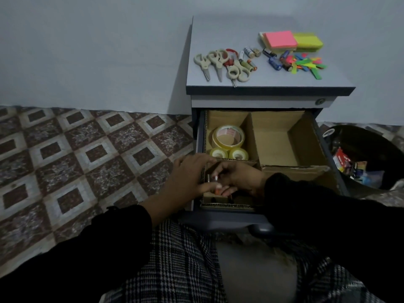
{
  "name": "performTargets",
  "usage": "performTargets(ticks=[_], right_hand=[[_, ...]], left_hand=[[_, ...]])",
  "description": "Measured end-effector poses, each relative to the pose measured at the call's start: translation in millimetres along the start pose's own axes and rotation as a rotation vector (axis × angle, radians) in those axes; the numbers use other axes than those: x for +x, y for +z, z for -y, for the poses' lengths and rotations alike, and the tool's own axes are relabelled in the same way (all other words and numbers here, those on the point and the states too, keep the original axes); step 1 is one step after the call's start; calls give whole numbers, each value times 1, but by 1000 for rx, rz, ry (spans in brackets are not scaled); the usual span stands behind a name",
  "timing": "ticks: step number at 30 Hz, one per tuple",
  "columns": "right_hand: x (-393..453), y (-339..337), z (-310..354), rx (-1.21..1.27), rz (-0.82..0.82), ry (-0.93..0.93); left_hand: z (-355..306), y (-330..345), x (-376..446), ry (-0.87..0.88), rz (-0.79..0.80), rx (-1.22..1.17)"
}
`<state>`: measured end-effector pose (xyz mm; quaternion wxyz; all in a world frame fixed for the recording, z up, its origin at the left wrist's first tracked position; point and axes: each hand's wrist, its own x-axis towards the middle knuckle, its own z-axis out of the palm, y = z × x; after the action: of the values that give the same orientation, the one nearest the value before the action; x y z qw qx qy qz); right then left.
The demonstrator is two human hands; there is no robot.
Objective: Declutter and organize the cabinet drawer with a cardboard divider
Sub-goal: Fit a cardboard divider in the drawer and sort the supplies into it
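- Cardboard divider [253, 136] sits inside the open drawer [334, 158], splitting it into compartments; both hands work in the near-left one, at 6 o'clock of the drawer.
- Left hand [192, 173] rests over the compartment's left wall, fingers curled round small items; right hand [238, 178] reaches in beside it, fingers bent round something small. Looks like metal-tipped and orange bits, too dim to name.
- Step, my read: filling the near-left compartment with small stationery. Partway through the job.
- Tape rolls [228, 142], one big and two small, already in the far-left compartment at 11 o'clock. Far-right compartment holds nothing visible; near-right one is mostly hidden by the sleeve.
- Next move likely calls for letting go of the small bits neatly, then reaching up for things on the cabinet top [273, 80].
- On that top, 12 o'clock: scissors [216, 63], batteries [251, 53], sticky notes [282, 40], coloured tabs [306, 63], all unsorted.
- Black bin [367, 154] with scraps at 3 o'clock.
- Patterned tile floor [87, 154] at 9 o'clock, plain pale wall [98, 51] behind.
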<state>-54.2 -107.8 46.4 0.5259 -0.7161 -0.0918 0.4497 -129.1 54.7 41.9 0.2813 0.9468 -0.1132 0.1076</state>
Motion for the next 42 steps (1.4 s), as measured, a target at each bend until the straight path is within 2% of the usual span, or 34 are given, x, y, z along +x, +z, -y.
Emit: performTargets(ticks=[3,13,16,20,27,31,38,42], right_hand=[[8,5,-6,-270,45,-41],[21,3,-11,-668,36,-100],[21,-7,-9,-662,8,-94],[19,-9,-10,-562,64,-57],[21,-8,-11,-787,83,-109],[26,-8,-13,-1023,45,-177],[27,-9,-13,-1318,42,-119],[29,-8,-14,-1361,69,-82]], left_hand=[[10,-5,-2,-68,-69,-32],[26,-4,-10,-118,-81,-85],[27,-2,-9,-114,-91,-101],[24,1,-5,-95,-103,-114],[18,2,-5,-67,-73,-62],[18,2,-5,-66,-60,-58],[21,3,-4,-58,-51,-87],[22,4,-4,-59,-47,-96]])
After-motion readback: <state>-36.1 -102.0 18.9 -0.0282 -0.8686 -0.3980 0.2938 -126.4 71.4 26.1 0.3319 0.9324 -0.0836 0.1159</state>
